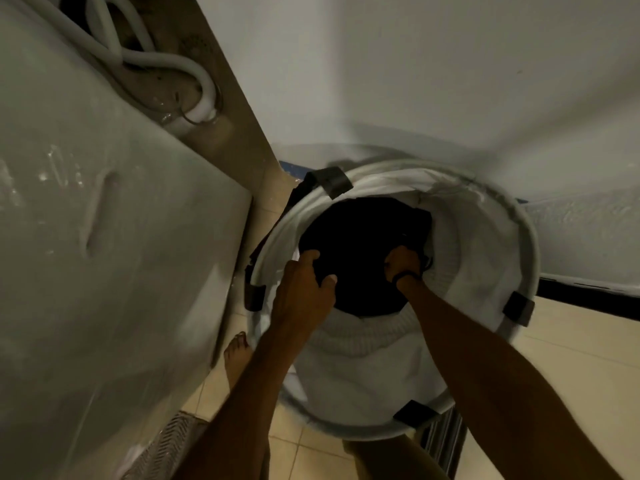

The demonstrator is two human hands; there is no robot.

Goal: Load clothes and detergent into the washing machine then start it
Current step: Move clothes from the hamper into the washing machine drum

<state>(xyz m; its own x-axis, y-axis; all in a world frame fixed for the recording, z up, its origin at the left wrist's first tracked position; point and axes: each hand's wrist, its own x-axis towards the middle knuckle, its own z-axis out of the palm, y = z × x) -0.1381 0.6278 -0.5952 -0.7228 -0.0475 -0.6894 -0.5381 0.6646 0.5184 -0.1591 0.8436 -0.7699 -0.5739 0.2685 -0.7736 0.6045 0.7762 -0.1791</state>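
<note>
The dark clothes [360, 237] lie bunched in the bottom of the basket [531, 258], a roundish heap with no clear long axis, filling the floor of the white liner from the left wall almost to the right. They sit straight below both hands, so the coming move is probably a pull upward through the basket's open rim.

The left hand [304, 282] is at the heap's left edge, close under the near-left rim. Its fingers are curled over a fold and the thumb pinches it from below. The right hand [403, 265] is at the heap's right edge and deeper in, knuckles up, its fingers dug into the cloth. It appears to be clutching a handful, though the fingertips are hidden in the black. A dark band circles that wrist. The two grips sit at opposite sides of the heap, so it should come up slung between them.

The large grey body [104, 237] along the left is, I judge, the washer, standing just beside the basket's left rim. The left hand is the nearer to it, so the load should swing up and leftward. A bare foot [237, 351] stands between washer and basket, and hoses [149, 60] coil behind the machine.
</note>
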